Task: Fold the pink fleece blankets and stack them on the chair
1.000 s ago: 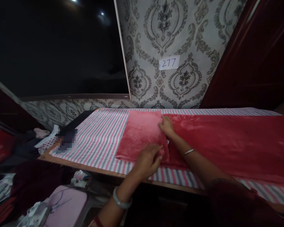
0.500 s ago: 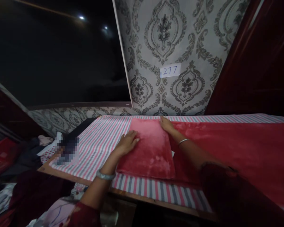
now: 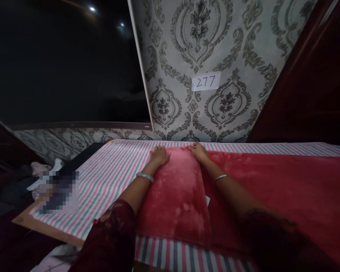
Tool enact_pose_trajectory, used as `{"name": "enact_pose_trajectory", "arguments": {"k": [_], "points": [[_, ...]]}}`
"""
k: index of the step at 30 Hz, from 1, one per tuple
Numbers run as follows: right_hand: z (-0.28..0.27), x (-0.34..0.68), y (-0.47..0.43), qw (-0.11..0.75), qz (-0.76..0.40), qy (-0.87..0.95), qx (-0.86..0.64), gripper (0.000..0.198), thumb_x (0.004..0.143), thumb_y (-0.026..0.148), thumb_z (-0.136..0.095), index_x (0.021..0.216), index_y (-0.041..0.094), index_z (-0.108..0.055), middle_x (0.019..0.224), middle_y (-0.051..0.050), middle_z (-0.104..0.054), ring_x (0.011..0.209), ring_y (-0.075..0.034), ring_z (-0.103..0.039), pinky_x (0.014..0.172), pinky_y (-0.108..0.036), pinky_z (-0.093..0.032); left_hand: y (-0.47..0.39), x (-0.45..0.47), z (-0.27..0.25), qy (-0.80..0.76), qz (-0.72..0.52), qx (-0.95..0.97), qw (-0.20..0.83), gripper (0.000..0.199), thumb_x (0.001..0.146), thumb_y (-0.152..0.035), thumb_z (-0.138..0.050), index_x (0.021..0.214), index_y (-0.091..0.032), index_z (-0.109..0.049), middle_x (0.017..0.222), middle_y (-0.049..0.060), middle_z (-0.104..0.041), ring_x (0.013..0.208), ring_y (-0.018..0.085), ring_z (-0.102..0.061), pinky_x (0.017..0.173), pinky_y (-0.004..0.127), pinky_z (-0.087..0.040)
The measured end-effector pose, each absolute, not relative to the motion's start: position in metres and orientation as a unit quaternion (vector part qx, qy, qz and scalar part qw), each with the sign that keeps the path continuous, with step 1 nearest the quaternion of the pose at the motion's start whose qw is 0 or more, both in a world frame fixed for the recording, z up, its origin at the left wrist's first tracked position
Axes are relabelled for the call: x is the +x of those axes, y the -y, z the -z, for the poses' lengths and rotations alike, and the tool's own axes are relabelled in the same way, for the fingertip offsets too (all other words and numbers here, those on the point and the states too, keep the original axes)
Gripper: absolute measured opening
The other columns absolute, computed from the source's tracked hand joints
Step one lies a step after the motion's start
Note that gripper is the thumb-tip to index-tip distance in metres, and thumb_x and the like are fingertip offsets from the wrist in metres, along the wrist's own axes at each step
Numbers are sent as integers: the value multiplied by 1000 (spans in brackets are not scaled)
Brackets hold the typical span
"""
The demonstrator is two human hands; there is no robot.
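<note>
A red plush blanket [image 3: 280,189] lies flat on a striped cloth, its left end folded over into a flap [image 3: 177,204]. My left hand [image 3: 160,155] rests on the flap's far left corner, fingers apart and palm down. At the far right corner of the flap, my right hand [image 3: 198,152] pinches the edge, its fingertips partly hidden. A small white tag [image 3: 208,200] sticks out beside the flap's right edge. The pink, grey and white striped cloth [image 3: 102,177] shows to the left and along the near side.
A large dark television [image 3: 68,68] stands behind on the left. Patterned wallpaper bears a paper marked 277 [image 3: 206,81]. Dark red panelling [image 3: 308,87] rises at the right. The wooden table edge [image 3: 53,232] shows at the near left, with clothes [image 3: 56,258] below and a blurred patch above it.
My left hand has slid away from me to the flap's far corner. My right hand has stayed at the far right corner, its fingers now pinching the edge. The view has shifted slightly.
</note>
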State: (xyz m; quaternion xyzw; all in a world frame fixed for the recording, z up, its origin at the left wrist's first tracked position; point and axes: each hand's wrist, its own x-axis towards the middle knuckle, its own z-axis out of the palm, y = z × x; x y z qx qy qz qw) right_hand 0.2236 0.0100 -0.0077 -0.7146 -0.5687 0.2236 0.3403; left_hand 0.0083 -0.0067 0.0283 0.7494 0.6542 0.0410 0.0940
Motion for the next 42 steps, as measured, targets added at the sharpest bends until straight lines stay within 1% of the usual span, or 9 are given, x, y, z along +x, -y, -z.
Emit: {"name": "enact_pose_trajectory", "arguments": {"k": [4, 11, 14, 16, 18, 21, 25, 36, 42], "points": [[17, 225, 5, 286, -183, 564, -752, 31, 96, 27, -52, 122, 16, -62, 116, -18, -70, 108, -30, -65, 88, -37, -49, 11, 9, 1, -638, -40, 768, 36, 64, 103, -48, -26, 155, -12, -34, 165, 20, -27, 155, 32, -20, 120, 65, -18], [15, 227, 11, 230, -155, 569, -774, 30, 96, 29, -48, 120, 18, -62, 111, -14, -71, 103, -28, -66, 85, -35, -49, 10, 8, 9, -639, -14, 769, 5, 66, 104, -50, -20, 157, -13, -31, 166, 17, -28, 154, 31, -21, 119, 62, -24], [3, 224, 16, 224, -137, 589, -764, 38, 95, 25, -45, 129, 14, -60, 120, -17, -68, 112, -29, -63, 92, -37, -48, 10, 10, 9, -641, -14, 767, -5, 67, 104, -51, -19, 157, -14, -31, 166, 16, -29, 154, 30, -22, 119, 61, -25], [-6, 216, 22, 238, -89, 631, -733, 51, 96, 26, -44, 144, 9, -50, 140, -21, -57, 129, -31, -52, 104, -41, -43, 11, 10, 10, -640, -17, 768, -5, 67, 104, -52, -19, 157, -14, -32, 165, 16, -29, 154, 30, -22, 120, 62, -25], [-10, 203, 29, 246, -25, 695, -675, 62, 98, 31, -43, 155, 8, -36, 159, -21, -37, 146, -33, -33, 115, -46, -32, 11, 10, 11, -639, -23, 769, -10, 68, 103, -52, -19, 157, -13, -32, 165, 17, -29, 154, 31, -22, 120, 62, -24], [-3, 185, 38, 191, 1, 756, -626, 72, 100, 47, -41, 159, 9, -28, 166, -19, -21, 154, -32, -15, 122, -52, -18, 11, 10, 12, -641, -21, 768, -8, 68, 103, -52, -19, 158, -13, -30, 166, 17, -27, 155, 31, -20, 120, 63, -22], [20, 179, 42, 93, -44, 748, -655, 80, 100, 60, -36, 158, 6, -29, 164, -21, -25, 154, -32, -17, 123, -51, -11, 12, 11, 8, -646, -13, 764, 4, 67, 103, -52, -21, 159, -16, -29, 167, 15, -26, 155, 30, -19, 121, 60, -22], [27, 184, 41, 78, -43, 749, -657, 82, 100, 62, -35, 159, 5, -28, 165, -20, -23, 154, -33, -16, 124, -49, -12, 7, 2, 5, -693, -36, 719, 33, 74, 100, -59, -21, 160, -16, -27, 169, 14, -19, 157, 29, -14, 123, 58, -20], [25, 182, 42, 72, -56, 746, -659, 82, 100, 62, -36, 160, 6, -27, 165, -20, -23, 154, -31, -15, 124, -48, -11, 1, -17, -1, -709, -42, 693, 124, 71, 101, -52, -21, 161, -16, -21, 169, 14, -11, 156, 27, -14, 124, 56, -17]]}}
